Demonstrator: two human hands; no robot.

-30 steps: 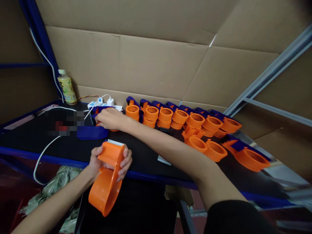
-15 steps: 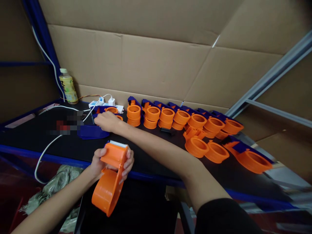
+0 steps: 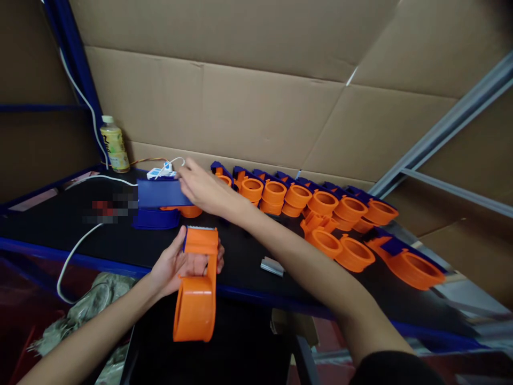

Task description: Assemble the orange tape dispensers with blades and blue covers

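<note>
My left hand (image 3: 176, 267) is closed around an orange tape dispenser (image 3: 195, 307) with a serrated blade along its top edge. The dispenser stands upright in front of the table's near edge, its round hub pointing down. Fingers of my right hand (image 3: 202, 190) pinch the right end of a flat blue plastic plate (image 3: 163, 192), raised above the table; the thumb is partly hidden. Directly below that plate lies another blue plastic piece (image 3: 156, 219), and an orange dispenser part (image 3: 190, 212) shows partly behind it.
Rows of orange and blue tape dispensers (image 3: 323, 203) stand along the back and right. A small grey metal piece (image 3: 272, 266) lies near the front edge. Back left are a power strip (image 3: 160, 172), a white cable (image 3: 82, 230) and a drink bottle (image 3: 114, 144).
My right hand has moved slightly right and up, lifting the blue plastic plate. The dispenser in my left hand has turned more upright and shifted right.
</note>
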